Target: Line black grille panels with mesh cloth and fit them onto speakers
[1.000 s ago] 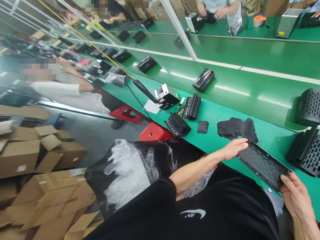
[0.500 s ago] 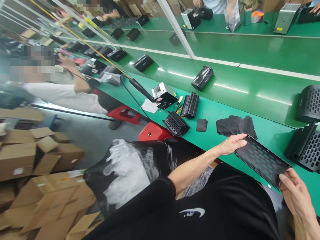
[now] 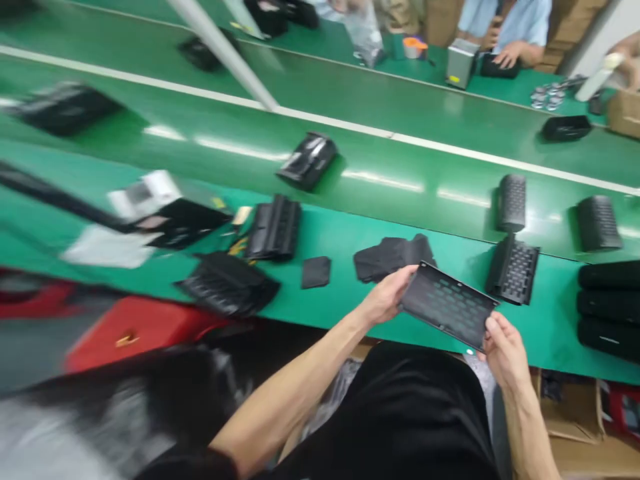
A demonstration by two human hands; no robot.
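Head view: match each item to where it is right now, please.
Items:
1 flat black perforated panel
2 small square black pad
3 loose pile of black sheets
4 red plastic stool

Places:
A below the bench edge, far left
B between left hand and right hand
C on the green workbench, behind the left hand
D alone on the bench, left of the pile

Pairs: 1-B, 2-D, 3-C, 4-A

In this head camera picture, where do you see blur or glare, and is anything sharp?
Head view: motion blur softens the whole frame, most strongly on the red stool near the left edge; glare streaks lie across the far green bench; the black panel is also soft, so nothing looks truly sharp.
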